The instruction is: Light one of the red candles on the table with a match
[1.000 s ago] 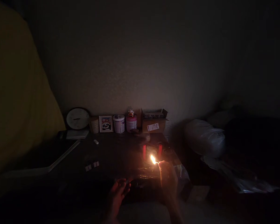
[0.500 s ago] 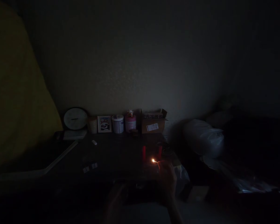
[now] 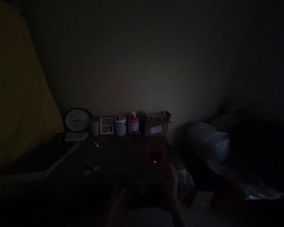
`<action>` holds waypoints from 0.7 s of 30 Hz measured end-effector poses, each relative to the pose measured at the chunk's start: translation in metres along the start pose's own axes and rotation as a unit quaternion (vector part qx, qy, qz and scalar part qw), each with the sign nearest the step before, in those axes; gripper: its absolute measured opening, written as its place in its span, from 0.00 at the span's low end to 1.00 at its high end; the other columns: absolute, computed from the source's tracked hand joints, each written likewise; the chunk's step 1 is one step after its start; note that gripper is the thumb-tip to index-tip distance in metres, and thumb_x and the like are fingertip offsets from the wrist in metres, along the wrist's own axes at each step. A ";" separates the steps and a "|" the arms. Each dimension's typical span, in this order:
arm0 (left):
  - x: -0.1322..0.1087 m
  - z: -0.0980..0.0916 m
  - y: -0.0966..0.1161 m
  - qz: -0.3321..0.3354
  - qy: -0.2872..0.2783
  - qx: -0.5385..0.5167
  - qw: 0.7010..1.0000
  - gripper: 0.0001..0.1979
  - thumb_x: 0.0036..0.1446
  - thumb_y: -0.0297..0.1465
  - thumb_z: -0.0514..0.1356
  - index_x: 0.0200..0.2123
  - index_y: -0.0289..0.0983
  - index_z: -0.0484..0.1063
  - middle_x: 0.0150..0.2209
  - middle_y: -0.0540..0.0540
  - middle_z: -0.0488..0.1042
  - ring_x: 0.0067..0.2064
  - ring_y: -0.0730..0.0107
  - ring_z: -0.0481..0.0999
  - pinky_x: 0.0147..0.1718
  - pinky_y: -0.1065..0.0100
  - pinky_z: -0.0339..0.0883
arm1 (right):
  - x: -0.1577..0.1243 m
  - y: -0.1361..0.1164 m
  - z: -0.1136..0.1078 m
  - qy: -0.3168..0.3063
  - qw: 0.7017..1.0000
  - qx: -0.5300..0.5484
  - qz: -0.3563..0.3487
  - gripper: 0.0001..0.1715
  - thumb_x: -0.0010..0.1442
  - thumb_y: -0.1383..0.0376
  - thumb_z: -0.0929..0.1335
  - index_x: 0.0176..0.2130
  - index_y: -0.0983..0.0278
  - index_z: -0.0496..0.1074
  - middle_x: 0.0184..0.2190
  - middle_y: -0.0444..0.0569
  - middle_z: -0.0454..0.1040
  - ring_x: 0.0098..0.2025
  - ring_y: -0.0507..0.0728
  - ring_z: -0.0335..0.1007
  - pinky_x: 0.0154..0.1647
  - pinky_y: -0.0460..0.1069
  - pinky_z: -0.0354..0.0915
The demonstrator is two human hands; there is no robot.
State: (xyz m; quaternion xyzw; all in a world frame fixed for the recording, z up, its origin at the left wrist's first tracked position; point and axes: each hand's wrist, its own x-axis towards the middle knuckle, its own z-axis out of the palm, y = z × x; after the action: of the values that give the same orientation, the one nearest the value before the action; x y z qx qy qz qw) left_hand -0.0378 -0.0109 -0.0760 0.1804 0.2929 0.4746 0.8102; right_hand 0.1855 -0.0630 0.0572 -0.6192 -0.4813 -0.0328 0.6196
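The dim wall [image 3: 180,63] rises behind a dark table [image 3: 123,154], with a cardboard box [image 3: 164,126] at its back. The left hand [image 3: 118,195] is near the table's front edge, too dark and blurred to tell how its fingers stand. The right hand [image 3: 170,176] pinches a match [image 3: 156,162] by one end, just in front of two upright red candles [image 3: 147,155]. The match's flame has just dwindled to a speck, so the candles, with no flame visible on either, are barely lit.

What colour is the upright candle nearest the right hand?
Red, though dim; the candle shows best in the head view.
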 end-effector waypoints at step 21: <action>0.004 0.021 0.012 0.002 -0.012 0.050 0.999 0.12 0.61 0.34 0.58 0.47 0.38 0.69 0.48 0.42 0.70 0.44 0.61 0.72 0.41 0.57 0.70 | 0.029 0.004 0.024 -0.002 1.000 -0.025 -0.017 0.14 0.58 0.55 0.65 0.33 0.63 0.73 0.30 0.47 0.73 0.33 0.54 0.69 0.34 0.46 0.62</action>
State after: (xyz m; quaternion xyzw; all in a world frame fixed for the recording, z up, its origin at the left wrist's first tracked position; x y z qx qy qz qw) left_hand -0.0309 -0.0015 -0.0547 0.2270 0.3060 0.4586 0.8028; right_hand 0.1902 -0.0266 0.0673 -0.6264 -0.4918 -0.0543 0.6023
